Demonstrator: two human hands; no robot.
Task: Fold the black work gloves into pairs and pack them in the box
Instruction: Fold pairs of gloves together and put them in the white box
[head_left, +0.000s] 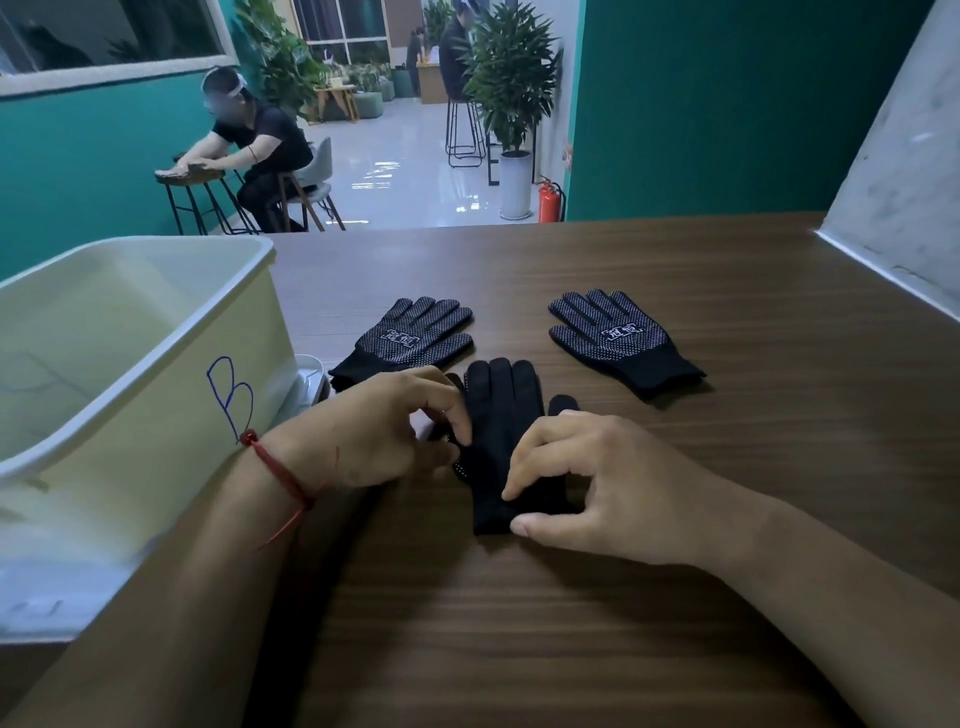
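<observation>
Glove (501, 415) lies centre-near on table (519, 649), box (171, 426) at left. Left hand (384, 431) pinches its left edge, right hand (587, 483) pinches the cuff. Best to square the edges flush, then fold tight. Far-left glove (410, 338) and far-right glove (618, 338) wait.

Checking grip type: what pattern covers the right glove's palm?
White dots over the black right glove; head view.

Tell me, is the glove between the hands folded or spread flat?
Spread flat. The middle glove lies full length on the table, fingers pointing away; the left hand and right hand pinch its edges.
</observation>
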